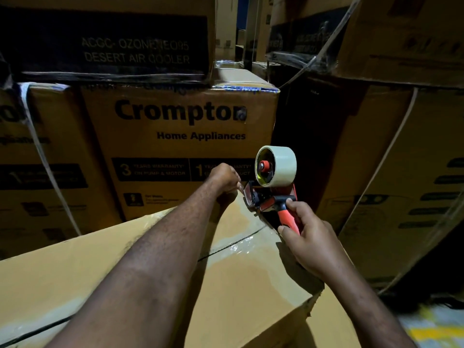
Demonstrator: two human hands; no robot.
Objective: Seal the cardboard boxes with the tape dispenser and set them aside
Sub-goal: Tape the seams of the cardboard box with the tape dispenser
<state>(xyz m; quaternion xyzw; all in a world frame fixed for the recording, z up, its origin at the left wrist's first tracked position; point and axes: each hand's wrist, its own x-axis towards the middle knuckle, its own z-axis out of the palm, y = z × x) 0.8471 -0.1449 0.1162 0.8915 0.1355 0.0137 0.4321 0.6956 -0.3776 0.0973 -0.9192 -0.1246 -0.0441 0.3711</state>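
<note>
Nearest us, the box (100, 272) lies tilted, with glossy tape (239, 244) over part of its seam. At its far corner the right hand (308, 237) grips the tape dispenser (273, 197) by the red handle. The left hand (224, 180) is curled at the dispenser's mouth, seemingly pinching the tape. Risks, as we judge them: tape wrinkling or tearing crooked over the corner, and fingers close to the cutter. We cannot see what the box rests on. Stacked appliance cartons (180, 136) wall us in; the light is dim.
</note>
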